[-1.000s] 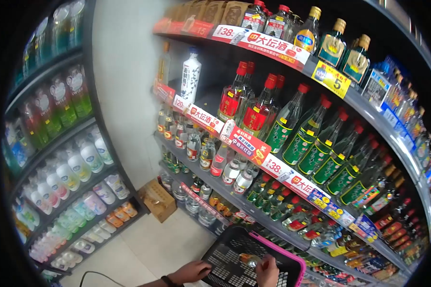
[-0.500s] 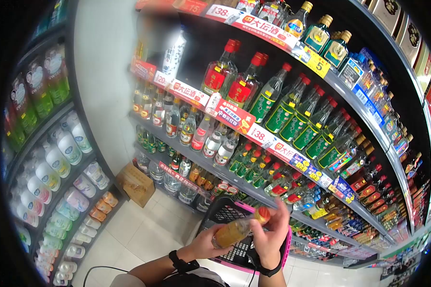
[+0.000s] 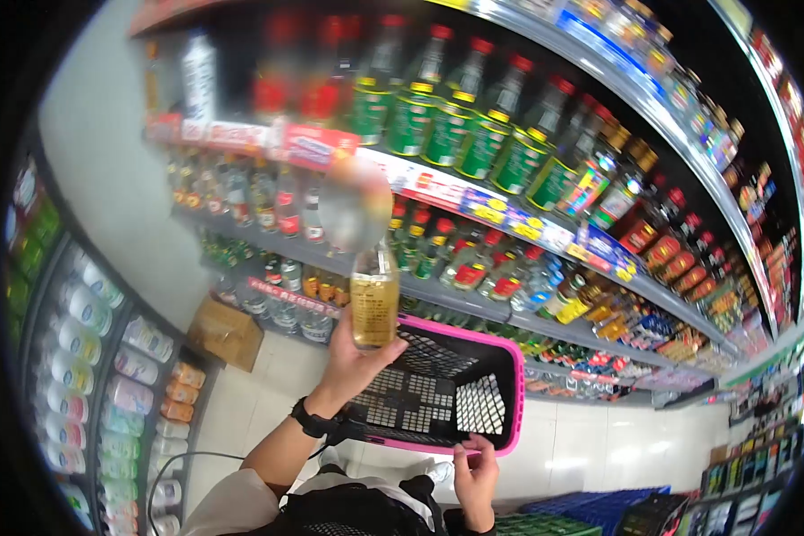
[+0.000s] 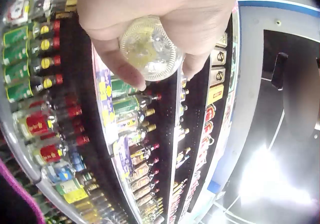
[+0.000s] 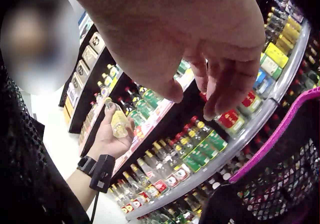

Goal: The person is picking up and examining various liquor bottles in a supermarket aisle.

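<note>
In the head view my left hand (image 3: 350, 364) grips the lower part of a glass bottle (image 3: 374, 304) with amber liquid and printed text, held upright in front of the shelves. A blur covers its top there. From the left wrist, the bottle's round ridged glass base (image 4: 150, 48) shows between thumb and fingers. The right wrist view has the same bottle (image 5: 120, 123) farther off in the left hand. My right hand (image 3: 476, 473) hangs with loosely bent fingers at the near rim of a black shopping basket (image 3: 516, 380) with a pink edge, holding nothing.
Curved shelves (image 3: 590, 246) of red-capped, green-labelled and other bottles stand ahead. At left is another rack (image 3: 107, 375) of white and coloured bottles. A cardboard box (image 3: 226, 330) sits on the floor between them. Blue crates (image 3: 590, 507) lie at lower right.
The bottle came up from over the basket, passed through both hands, and is now raised upright in the left hand alone. My right hand has let go and dropped toward the basket's near side.
</note>
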A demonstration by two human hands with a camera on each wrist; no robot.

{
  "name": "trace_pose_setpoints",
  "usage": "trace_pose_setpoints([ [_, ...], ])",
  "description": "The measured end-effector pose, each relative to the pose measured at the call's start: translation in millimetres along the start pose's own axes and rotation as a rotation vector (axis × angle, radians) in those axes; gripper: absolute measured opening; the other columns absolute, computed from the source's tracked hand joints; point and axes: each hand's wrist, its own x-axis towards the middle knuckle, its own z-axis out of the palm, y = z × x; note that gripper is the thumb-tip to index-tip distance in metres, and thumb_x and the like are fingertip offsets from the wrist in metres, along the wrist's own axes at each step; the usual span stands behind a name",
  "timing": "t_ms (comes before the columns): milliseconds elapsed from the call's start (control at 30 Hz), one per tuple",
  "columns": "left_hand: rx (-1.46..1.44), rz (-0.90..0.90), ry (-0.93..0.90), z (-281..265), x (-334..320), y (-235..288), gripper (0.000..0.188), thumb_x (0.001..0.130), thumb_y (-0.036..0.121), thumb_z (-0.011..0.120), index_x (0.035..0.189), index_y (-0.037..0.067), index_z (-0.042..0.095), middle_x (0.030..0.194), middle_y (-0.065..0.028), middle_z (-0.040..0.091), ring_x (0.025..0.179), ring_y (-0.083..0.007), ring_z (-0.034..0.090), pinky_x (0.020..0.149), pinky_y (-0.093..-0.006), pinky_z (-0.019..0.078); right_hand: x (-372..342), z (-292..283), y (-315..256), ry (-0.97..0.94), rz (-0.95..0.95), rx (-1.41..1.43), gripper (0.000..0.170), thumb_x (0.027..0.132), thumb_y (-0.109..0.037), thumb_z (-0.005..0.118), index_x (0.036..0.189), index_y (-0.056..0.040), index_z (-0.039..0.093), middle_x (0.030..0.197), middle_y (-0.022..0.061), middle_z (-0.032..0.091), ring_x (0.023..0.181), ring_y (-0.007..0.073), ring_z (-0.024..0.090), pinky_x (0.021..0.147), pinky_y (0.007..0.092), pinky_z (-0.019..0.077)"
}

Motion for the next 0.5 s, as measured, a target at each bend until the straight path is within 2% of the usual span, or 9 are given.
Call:
trace_pose_setpoints([
  [133,-0.160,-0.127,-0.181,90,-4,-19,0.054,0.083,0.011,0.076,0.127,0.003,0.046,0.107,-0.0077,0.061,0.085,-0.0161,0.066,0.071,-0.0303,0.0575,16,-68,35,0.051,0.071,0.033,0.020,0.089,-0.012,0.070,0.104,0.0000,0.065,0.084,0.0087,0.070,0.066,0.0120,0.066,0.054,0.0267,0.0496],
  [167,-0.100,-0.172,-0.331,110,-5,-29,0.057,0.081,0.015,0.076,0.127,0.002,0.046,0.108,-0.0097,0.060,0.089,-0.0194,0.066,0.075,-0.0333,0.0583,23,-87,44,0.046,0.035,0.008,0.021,0.090,-0.013,0.070,0.105,0.0001,0.065,0.085,0.0095,0.070,0.066,0.0126,0.066,0.053,0.0266,0.0496],
  [200,-0.092,-0.177,-0.357,139,-9,-39,0.057,0.081,0.015,0.076,0.127,0.002,0.046,0.108,-0.0097,0.060,0.089,-0.0194,0.066,0.075,-0.0333,0.0583,29,-109,54,0.037,-0.001,-0.019,0.022,0.090,-0.013,0.070,0.106,0.0001,0.065,0.086,0.0104,0.070,0.066,0.0133,0.066,0.053,0.0264,0.0496],
  [267,-0.485,-0.300,-0.505,205,-16,-53,0.056,0.079,0.014,0.076,0.126,0.002,0.047,0.110,-0.0112,0.059,0.092,-0.0222,0.066,0.078,-0.0367,0.0575,41,-147,72,0.058,-0.001,0.043,0.020,0.090,-0.013,0.069,0.105,-0.0001,0.065,0.086,0.0103,0.070,0.066,0.0132,0.066,0.053,0.0266,0.0499],
  [300,-0.433,-0.318,-0.520,237,-15,-53,0.061,0.077,0.020,0.078,0.126,0.002,0.048,0.111,-0.0120,0.058,0.096,-0.0242,0.064,0.079,-0.0371,0.0565,49,-166,80,0.050,-0.019,0.092,0.019,0.091,-0.013,0.069,0.105,-0.0002,0.066,0.086,0.0102,0.071,0.067,0.0131,0.067,0.053,0.0269,0.0502],
  [333,-0.605,-0.479,-0.779,263,-21,-63,0.067,0.073,0.032,0.077,0.124,0.002,0.045,0.103,-0.0113,0.054,0.094,-0.0287,0.061,0.073,-0.0346,0.0554,58,-186,87,0.043,-0.039,0.142,0.018,0.091,-0.013,0.069,0.104,-0.0004,0.067,0.086,0.0102,0.071,0.067,0.0130,0.067,0.054,0.0271,0.0505],
  [400,-0.651,-0.585,-0.930,311,-29,-70,0.064,0.070,0.035,0.079,0.117,0.003,0.048,0.094,-0.0104,0.053,0.083,-0.0286,0.059,0.066,-0.0349,0.0551,69,-229,91,0.038,-0.044,0.211,0.017,0.091,-0.011,0.068,0.104,-0.0006,0.067,0.084,0.0098,0.071,0.068,0.0125,0.067,0.055,0.0267,0.0508],
  [433,-1.095,-0.713,-1.137,349,-43,-83,0.061,0.067,0.035,0.081,0.109,0.002,0.050,0.087,-0.0091,0.051,0.075,-0.0247,0.056,0.058,-0.0333,0.0538,76,-252,91,0.017,-0.042,0.194,0.017,0.090,-0.010,0.068,0.104,-0.0005,0.067,0.083,0.0100,0.071,0.068,0.0127,0.067,0.056,0.0264,0.0508],
  [500,-1.238,-0.797,-1.258,400,-52,-89,0.063,0.067,0.039,0.085,0.103,0.000,0.051,0.087,-0.0098,0.052,0.075,-0.0216,0.055,0.054,-0.0301,0.0543,83,-287,98,0.020,-0.116,0.179,0.017,0.090,-0.009,0.068,0.104,0.0001,0.067,0.083,0.0108,0.070,0.068,0.0136,0.066,0.054,0.0265,0.0511],
])
